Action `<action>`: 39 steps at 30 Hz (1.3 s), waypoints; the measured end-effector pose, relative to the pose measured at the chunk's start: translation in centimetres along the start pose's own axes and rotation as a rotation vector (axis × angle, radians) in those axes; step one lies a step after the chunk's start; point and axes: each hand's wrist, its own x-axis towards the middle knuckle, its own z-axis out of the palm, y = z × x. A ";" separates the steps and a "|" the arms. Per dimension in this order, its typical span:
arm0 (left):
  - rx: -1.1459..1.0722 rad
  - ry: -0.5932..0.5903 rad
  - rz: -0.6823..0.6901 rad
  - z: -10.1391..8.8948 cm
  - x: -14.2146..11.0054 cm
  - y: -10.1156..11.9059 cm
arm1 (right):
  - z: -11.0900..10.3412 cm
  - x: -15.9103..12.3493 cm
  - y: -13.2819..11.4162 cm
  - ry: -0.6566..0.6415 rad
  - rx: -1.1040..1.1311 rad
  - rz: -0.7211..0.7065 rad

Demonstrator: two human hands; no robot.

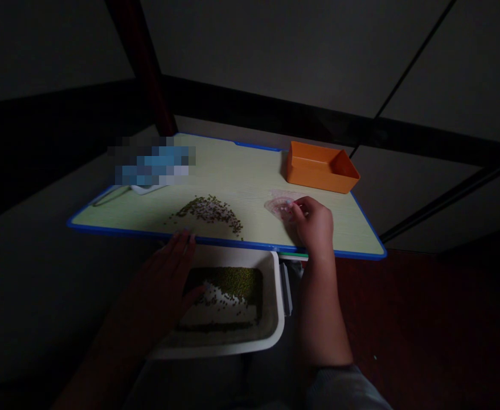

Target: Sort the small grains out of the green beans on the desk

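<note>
My right hand (316, 223) is over the right half of the table, its thumb and fingertips pinched together. What they hold, if anything, is too small to make out. Right under those fingertips lies a clear, pinkish shallow plastic dish or wrapper (275, 206). My left hand (168, 272) rests at the table's front edge, fingers stretched out and holding nothing. Beyond it, a loose pile of small green and brown beans or seeds (209, 212) is spread on the tabletop. Below the edge, a white plastic tub (279, 324) contains more green beans (237, 282), partly hidden by my left hand.
An orange rectangular box (318, 181) stands at the table's back right. At the back left is a blurred-out blue item (158, 162) on a white base. The pale green tabletop (250, 171) has a blue rim. Dark wall panels rise behind, and the surroundings are dim.
</note>
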 end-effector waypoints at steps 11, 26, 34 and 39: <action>0.016 -0.013 0.001 0.0 -0.1 0.0 | 0.0 0.4 -1.7 0.023 -0.155 0.019; 0.002 -0.008 -0.007 -0.1 0.1 0.2 | 0.0 -1.8 -4.0 -0.340 0.346 -0.375; 0.032 0.010 0.018 0.1 0.0 0.1 | -0.1 -1.2 -2.2 -0.274 0.345 -0.350; 0.011 -0.007 -0.009 0.2 0.1 0.1 | 0.0 -1.0 -1.6 -0.307 0.315 -0.291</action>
